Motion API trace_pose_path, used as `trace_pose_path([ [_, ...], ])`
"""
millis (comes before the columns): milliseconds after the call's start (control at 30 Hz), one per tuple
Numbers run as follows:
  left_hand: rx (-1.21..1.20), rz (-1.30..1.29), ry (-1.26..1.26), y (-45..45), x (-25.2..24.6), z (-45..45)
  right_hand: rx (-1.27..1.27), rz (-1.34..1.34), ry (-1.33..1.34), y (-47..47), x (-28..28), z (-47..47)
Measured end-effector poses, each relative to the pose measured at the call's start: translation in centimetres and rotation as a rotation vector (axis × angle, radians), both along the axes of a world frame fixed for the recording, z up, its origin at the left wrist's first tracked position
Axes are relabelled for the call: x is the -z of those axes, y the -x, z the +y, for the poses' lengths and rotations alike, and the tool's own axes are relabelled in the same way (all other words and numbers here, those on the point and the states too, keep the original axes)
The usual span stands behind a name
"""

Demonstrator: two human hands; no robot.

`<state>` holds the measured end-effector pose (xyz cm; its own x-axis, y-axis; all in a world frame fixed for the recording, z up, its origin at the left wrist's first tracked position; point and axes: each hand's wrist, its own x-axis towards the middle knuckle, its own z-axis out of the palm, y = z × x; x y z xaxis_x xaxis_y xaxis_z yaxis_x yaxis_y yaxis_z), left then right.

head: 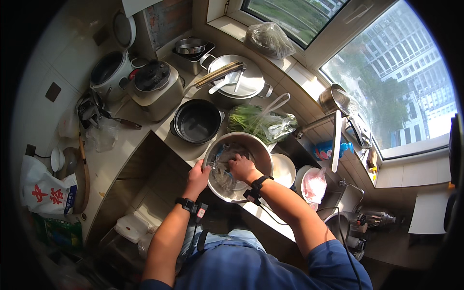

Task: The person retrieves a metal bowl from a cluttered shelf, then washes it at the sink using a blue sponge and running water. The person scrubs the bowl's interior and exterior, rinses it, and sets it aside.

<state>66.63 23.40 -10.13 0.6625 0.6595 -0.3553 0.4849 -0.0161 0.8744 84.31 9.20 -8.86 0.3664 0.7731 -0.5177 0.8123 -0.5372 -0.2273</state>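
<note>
My left hand (198, 177) grips the near left rim of a stainless steel basin (266, 156), thumb over the edge. Down inside it is my right hand (242, 167), fingers bent into something clear and shiny. Whether that is water or clear plastic, and whether the fingers hold any of it, I cannot tell. Just behind the basin lie green leafy vegetables (243, 117) in a clear plastic bag. A black pot (198, 123) with its lid off stands to the back left. To the right of the basin sits a pale dish (284, 168).
A large lidded pot (237, 72) at the back carries chopsticks, a white spoon and a fork. A faucet (336, 141) reaches over the sink area, near a pink plastic bag (313, 185) in a bowl. Left are a pressure-cooker-like appliance (156, 90) and an open rice cooker (108, 72).
</note>
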Motion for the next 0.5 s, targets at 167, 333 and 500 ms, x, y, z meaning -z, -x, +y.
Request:
trace_pose_path([
  [167,0.025,0.031,0.365,0.0,-1.0,0.5,-0.166,0.118,0.227,2.2,1.2,-0.2],
  [333,0.051,0.024,0.35,-0.3,-2.0,0.1,-0.069,0.341,-0.138,2.4,3.7,3.1],
  [500,0.074,0.085,0.265,-0.4,-2.5,-0.2,0.279,0.078,-0.32,-3.6,7.7,1.5],
])
